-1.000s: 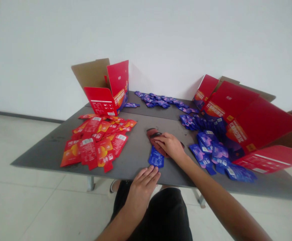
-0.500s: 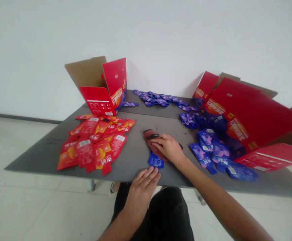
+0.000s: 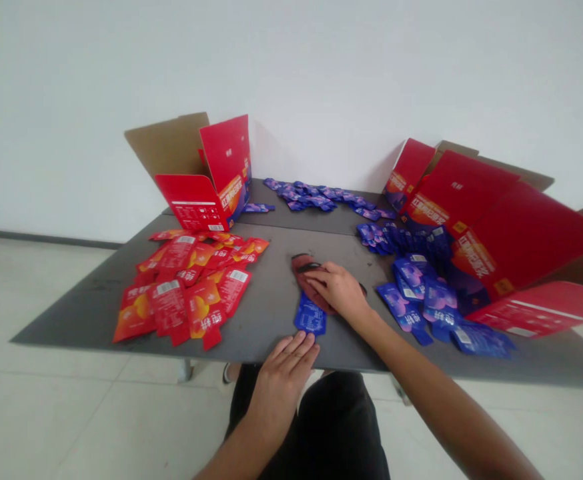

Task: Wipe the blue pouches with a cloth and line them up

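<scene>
My right hand grips a reddish-brown cloth with dark edging. Something black shows at its fingertips, too unclear to name. The cloth covers the upper end of a blue sachet with pale print, which lies flat on the table. At the sachet's near end, my left hand rests with its fingers stretched out and side by side, the fingertips touching the edge. To the left spreads a pile of red and orange sachets; on the right are several blue-purple sachets, loosely overlapping.
An open red carton stands at the back left of the grey table. More open red cartons crowd the right side. A row of blue-purple sachets lies at the back by the white wall.
My right hand and the cloth have shifted slightly to the right and back, and a longer stretch of the blue sachet shows. My left hand has stayed at its near end.
</scene>
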Action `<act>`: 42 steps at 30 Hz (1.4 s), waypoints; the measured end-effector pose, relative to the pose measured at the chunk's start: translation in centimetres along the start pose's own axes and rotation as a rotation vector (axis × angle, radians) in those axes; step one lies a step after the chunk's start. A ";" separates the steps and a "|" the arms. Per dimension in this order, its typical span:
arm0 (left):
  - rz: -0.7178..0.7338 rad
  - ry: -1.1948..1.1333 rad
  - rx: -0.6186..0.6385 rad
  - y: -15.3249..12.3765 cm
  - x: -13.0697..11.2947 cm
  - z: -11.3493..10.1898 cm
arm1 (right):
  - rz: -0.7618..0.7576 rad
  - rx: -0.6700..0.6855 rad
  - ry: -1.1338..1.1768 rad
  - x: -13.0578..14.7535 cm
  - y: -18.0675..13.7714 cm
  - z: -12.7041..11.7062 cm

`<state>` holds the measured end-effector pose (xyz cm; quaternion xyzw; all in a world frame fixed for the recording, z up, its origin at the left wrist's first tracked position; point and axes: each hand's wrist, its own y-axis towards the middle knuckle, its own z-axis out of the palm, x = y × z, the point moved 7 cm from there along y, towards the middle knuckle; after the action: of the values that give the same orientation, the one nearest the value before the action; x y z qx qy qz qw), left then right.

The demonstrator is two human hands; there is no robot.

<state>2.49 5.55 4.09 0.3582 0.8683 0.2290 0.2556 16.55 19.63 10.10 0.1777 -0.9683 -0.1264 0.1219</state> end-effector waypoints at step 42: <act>-0.578 -0.283 0.379 36.4 4.8 9.3 | 0.158 -0.625 0.983 -4.2 -13.9 0.1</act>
<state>23.57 34.29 16.80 0.1671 0.9167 -0.0693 0.3563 24.67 8.58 5.20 0.0982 -0.7252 -0.2991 0.6123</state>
